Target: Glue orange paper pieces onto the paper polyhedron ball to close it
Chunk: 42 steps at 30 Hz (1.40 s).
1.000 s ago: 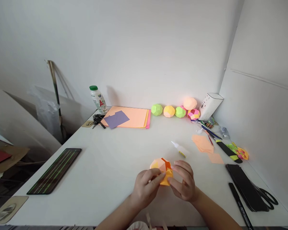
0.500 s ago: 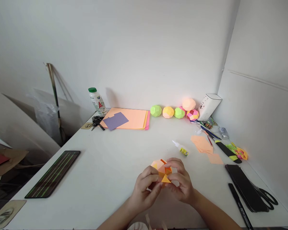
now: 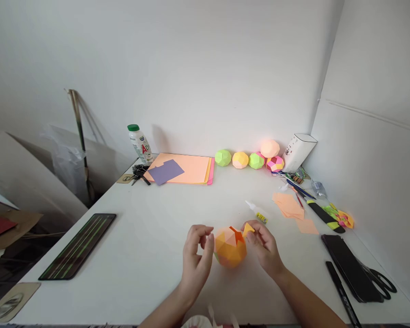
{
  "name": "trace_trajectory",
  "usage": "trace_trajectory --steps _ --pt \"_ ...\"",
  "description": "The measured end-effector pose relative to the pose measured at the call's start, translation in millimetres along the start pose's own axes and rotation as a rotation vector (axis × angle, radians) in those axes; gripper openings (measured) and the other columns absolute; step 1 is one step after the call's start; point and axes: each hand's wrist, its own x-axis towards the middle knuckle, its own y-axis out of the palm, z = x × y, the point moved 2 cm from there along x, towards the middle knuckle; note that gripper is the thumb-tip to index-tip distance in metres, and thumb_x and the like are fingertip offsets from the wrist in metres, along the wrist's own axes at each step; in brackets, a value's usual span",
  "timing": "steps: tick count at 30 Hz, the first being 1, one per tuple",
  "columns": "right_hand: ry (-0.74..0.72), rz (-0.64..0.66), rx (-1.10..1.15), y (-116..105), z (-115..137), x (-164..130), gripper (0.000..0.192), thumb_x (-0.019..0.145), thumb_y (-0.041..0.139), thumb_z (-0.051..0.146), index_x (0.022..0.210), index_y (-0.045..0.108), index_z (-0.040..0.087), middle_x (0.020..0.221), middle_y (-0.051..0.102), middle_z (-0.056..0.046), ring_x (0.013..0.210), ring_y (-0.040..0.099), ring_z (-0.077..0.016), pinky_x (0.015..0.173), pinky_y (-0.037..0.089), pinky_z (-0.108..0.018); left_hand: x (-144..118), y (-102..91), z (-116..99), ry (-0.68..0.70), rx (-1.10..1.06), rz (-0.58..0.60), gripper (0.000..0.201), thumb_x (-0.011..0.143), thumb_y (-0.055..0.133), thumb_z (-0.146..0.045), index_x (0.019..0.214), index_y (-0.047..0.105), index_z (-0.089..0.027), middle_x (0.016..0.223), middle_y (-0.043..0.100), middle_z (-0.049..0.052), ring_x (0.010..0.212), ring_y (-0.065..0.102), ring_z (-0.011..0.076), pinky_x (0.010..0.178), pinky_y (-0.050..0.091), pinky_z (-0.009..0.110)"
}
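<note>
An orange faceted paper ball (image 3: 229, 248) sits between my two hands near the table's front edge. My left hand (image 3: 196, 259) rests against its left side with the fingers curled and thumb and forefinger apart. My right hand (image 3: 264, 246) touches its right side and pinches a small yellow-orange paper flap (image 3: 248, 228) at the ball's top. A small glue bottle (image 3: 256, 211) lies just beyond my right hand.
Finished paper balls (image 3: 241, 159) line the back wall beside a white box (image 3: 298, 150). A stack of coloured sheets (image 3: 182, 167), a bottle (image 3: 139, 143) and keys (image 3: 138, 173) are at back left. Peach paper pieces (image 3: 289, 205), pens, a black phone (image 3: 348, 264) and scissors (image 3: 379, 278) lie at right. A dark ruler (image 3: 78, 243) is at left.
Both hands were closed together around the paper ball; now they have parted to its sides, the whole ball shows, and my right hand holds a flap up at its top.
</note>
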Motion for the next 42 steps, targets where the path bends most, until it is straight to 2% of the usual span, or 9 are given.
trace_trajectory --steps 4,10,15,20,25,31,34,39,42 --pt "0.161 -0.024 0.004 -2 -8 2 0.029 0.091 0.053 0.047 0.085 0.055 0.019 0.063 0.046 0.004 0.052 0.04 -0.0098 0.051 0.037 -0.023 4 1.3 7 -0.242 -0.002 -0.002 0.023 0.092 0.046 -0.039 0.099 0.059 -0.021 0.105 0.059 0.007 0.093 0.057 0.02 0.078 0.051 0.034" --pt "0.18 0.048 -0.005 1 -14 0 0.033 0.091 0.049 0.052 0.086 0.05 0.019 0.054 0.044 0.007 0.044 0.04 -0.0091 0.045 0.035 -0.023 2 9.1 28 -0.397 0.125 0.251 0.044 0.094 0.04 -0.049 0.123 0.053 -0.018 0.133 0.053 0.014 0.123 0.049 0.0286 0.1 0.041 0.048" --pt "0.119 0.101 -0.027 3 -15 -2 0.03 0.093 0.048 0.048 0.082 0.045 0.021 0.055 0.047 0.006 0.044 0.044 -0.0097 0.043 0.038 -0.022 -1 13.9 32 -0.33 0.212 0.438 0.046 0.095 0.034 -0.052 0.12 0.059 -0.022 0.125 0.062 0.009 0.123 0.049 0.0293 0.105 0.035 0.051" --pt "-0.063 0.071 -0.163 1 -9 -2 0.024 0.094 0.046 0.041 0.082 0.048 0.021 0.063 0.052 0.002 0.052 0.05 -0.012 0.048 0.043 -0.024 -3 16.3 30 -0.396 0.077 0.409 0.054 0.093 0.039 -0.056 0.129 0.051 -0.018 0.135 0.054 0.015 0.129 0.047 0.0285 0.105 0.039 0.047" --pt "-0.167 0.029 -0.2 -1 -4 -4 0.022 0.094 0.047 0.04 0.085 0.051 0.02 0.064 0.056 0.001 0.053 0.051 -0.0131 0.049 0.043 -0.025 -5 20.0 29 -0.429 -0.069 0.47 0.059 0.093 0.039 -0.057 0.137 0.039 -0.018 0.142 0.041 0.017 0.134 0.041 0.0282 0.108 0.039 0.046" --pt "-0.278 0.019 -0.156 -2 7 -8 0.014 0.094 0.048 0.032 0.09 0.054 0.021 0.069 0.061 -0.001 0.054 0.052 -0.0131 0.049 0.043 -0.025 -7 24.1 28 -0.448 -0.459 0.529 0.074 0.079 0.063 -0.06 0.135 0.031 -0.022 0.121 0.055 0.013 0.102 0.061 0.025 0.078 0.056 0.04" --pt "-0.31 0.058 -0.094 -3 15 -10 0.011 0.094 0.049 0.028 0.089 0.055 0.021 0.072 0.063 -0.003 0.056 0.054 -0.0138 0.05 0.045 -0.027 -6 24.7 23 -0.434 -0.633 0.581 0.084 0.071 0.075 -0.055 0.134 0.028 -0.026 0.121 0.054 0.011 0.098 0.061 0.0228 0.079 0.055 0.037" --pt "-0.336 0.072 0.009 -8 23 -10 0.007 0.091 0.054 0.027 0.09 0.059 0.021 0.077 0.067 -0.006 0.066 0.061 -0.0181 0.054 0.052 -0.032 -6 21.8 14 -0.394 -0.628 0.611 0.102 0.064 0.079 -0.055 0.143 0.019 -0.029 0.133 0.044 0.014 0.102 0.059 0.0253 0.081 0.052 0.037" --pt "-0.303 0.055 0.042 -12 23 -9 0.011 0.09 0.057 0.031 0.09 0.063 0.021 0.073 0.064 -0.005 0.061 0.058 -0.0165 0.048 0.05 -0.029 -8 21.3 11 -0.357 -0.625 0.644 0.102 0.066 0.078 -0.056 0.144 0.019 -0.029 0.13 0.047 0.013 0.103 0.058 0.0257 0.081 0.052 0.038"
